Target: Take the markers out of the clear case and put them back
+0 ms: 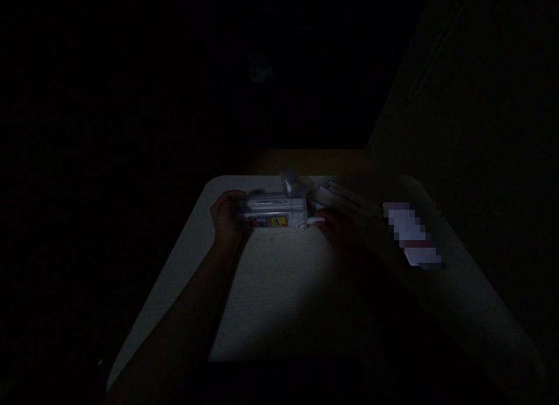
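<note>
From the head camera I see very little, since only a patch of the pale bench (279, 288) is lit and everything around it is black. My left hand (226, 218) is wrapped around the left end of a clear plastic box (271, 210), which lies lengthwise on the far part of the bench with a red, blue and yellow label facing me. Its transparent flap (292, 183) stands up at the right end. My right hand (338, 230) sits in shadow just beside that end, its fingertips at a small white piece (315, 221) (whether they pinch it or only touch it I cannot tell). Behind the right hand lies a fan of flat white packets (349, 201), near the box but apart from it
</note>
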Tool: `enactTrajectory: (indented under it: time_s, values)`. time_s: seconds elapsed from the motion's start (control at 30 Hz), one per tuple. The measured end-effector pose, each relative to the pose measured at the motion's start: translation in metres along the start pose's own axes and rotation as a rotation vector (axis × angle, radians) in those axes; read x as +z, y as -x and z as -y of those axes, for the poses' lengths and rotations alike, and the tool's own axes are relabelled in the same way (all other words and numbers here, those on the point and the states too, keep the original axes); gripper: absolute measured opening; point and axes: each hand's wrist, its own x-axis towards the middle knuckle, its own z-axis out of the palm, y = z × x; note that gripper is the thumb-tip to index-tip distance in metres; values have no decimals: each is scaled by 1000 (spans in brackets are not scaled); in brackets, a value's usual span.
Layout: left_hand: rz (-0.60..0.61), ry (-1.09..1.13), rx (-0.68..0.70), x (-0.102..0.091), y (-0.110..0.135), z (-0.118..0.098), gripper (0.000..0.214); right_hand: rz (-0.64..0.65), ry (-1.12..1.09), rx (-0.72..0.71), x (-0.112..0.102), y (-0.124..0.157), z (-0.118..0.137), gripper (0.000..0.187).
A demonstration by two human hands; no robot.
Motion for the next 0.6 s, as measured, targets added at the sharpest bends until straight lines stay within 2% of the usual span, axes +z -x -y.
enactTrajectory:
  time_s: [0.1,0.2,0.37,0.47,0.6]
  values:
    - [-12,-32,45,-4,-2,5,19,-73,74,-80,-5,5,-10,26]
    - [18,-50,59,-7,-4,8,21,-124,125,-179,-6,7,-10,30]
    - [30,-37,48,-6,-3,6,20,-4,124,-190,-2,0,3,27]
    - [24,-39,49,-7,-4,8,18,34,101,-182,-3,-2,1,27]
    - [22,-32,60,-9,-7,12,18,18,89,-150,-13,3,-8,30]
